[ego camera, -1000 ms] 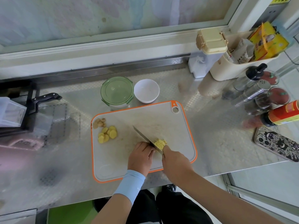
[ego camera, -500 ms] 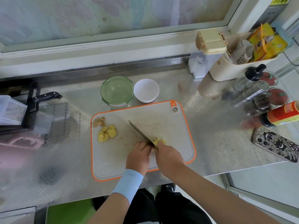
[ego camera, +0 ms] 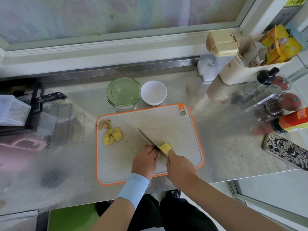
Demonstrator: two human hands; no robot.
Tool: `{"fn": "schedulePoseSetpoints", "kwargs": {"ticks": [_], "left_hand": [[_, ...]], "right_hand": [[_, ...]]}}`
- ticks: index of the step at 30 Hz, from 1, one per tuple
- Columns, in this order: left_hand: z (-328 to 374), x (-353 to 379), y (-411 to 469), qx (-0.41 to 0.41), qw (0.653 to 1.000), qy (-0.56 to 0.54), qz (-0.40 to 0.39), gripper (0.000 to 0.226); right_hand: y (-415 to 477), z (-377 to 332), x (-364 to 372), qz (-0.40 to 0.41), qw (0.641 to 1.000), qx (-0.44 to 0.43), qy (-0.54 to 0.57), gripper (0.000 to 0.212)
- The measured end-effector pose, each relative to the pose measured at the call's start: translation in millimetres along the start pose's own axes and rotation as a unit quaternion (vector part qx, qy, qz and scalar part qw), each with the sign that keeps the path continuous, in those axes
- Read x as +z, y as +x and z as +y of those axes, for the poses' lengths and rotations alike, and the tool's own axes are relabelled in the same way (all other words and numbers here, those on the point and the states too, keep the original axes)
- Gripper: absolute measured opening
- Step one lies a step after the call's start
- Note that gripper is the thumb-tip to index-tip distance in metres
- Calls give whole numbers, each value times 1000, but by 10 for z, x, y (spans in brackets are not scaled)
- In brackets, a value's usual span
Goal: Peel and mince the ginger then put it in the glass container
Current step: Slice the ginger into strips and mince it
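Observation:
On the orange-rimmed white cutting board (ego camera: 186, 130) my right hand (ego camera: 180, 167) grips a knife (ego camera: 148, 139) whose blade points up-left. A small pile of cut yellow ginger (ego camera: 165, 146) lies right of the blade. My left hand (ego camera: 145, 161), with a light blue sleeve on the wrist, rests fingers curled against the blade's left side; whether it holds ginger is hidden. Peeled ginger slices (ego camera: 112, 135) and brown peel scraps (ego camera: 104, 124) lie at the board's left. The glass container (ego camera: 123, 92) with a green lid stands shut behind the board.
A white bowl (ego camera: 153, 92) stands beside the container. Spice jars and bottles (ego camera: 275, 100), a cream caddy (ego camera: 246, 70) and a phone (ego camera: 288, 151) crowd the right of the steel counter. A black-handled knife (ego camera: 50, 96) and rack sit at the left.
Both hands and the knife shifted slightly left, then back right along the ginger pile as the blade chops. The slices and peels at the left have not moved.

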State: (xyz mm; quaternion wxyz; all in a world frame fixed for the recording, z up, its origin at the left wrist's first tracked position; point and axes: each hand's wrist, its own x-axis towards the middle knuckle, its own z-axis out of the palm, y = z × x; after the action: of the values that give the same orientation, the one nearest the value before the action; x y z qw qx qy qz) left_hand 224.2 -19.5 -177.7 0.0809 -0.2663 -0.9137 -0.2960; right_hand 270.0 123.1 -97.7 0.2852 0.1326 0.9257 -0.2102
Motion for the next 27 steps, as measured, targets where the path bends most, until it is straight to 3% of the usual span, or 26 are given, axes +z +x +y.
{"fn": "schedulePoseSetpoints", "kwargs": {"ticks": [8, 20, 27], "left_hand": [[7, -9, 0, -24, 1000, -13, -10, 21], [-10, 3, 5, -3, 1000, -8, 6, 18], [37, -25, 15, -31, 999, -17, -10, 20]], "right_hand": [[184, -162, -39, 7, 1000, -14, -11, 6], [-64, 59, -29, 5, 1000, 9, -11, 13], [211, -166, -15, 24, 999, -29, -14, 16]]}}
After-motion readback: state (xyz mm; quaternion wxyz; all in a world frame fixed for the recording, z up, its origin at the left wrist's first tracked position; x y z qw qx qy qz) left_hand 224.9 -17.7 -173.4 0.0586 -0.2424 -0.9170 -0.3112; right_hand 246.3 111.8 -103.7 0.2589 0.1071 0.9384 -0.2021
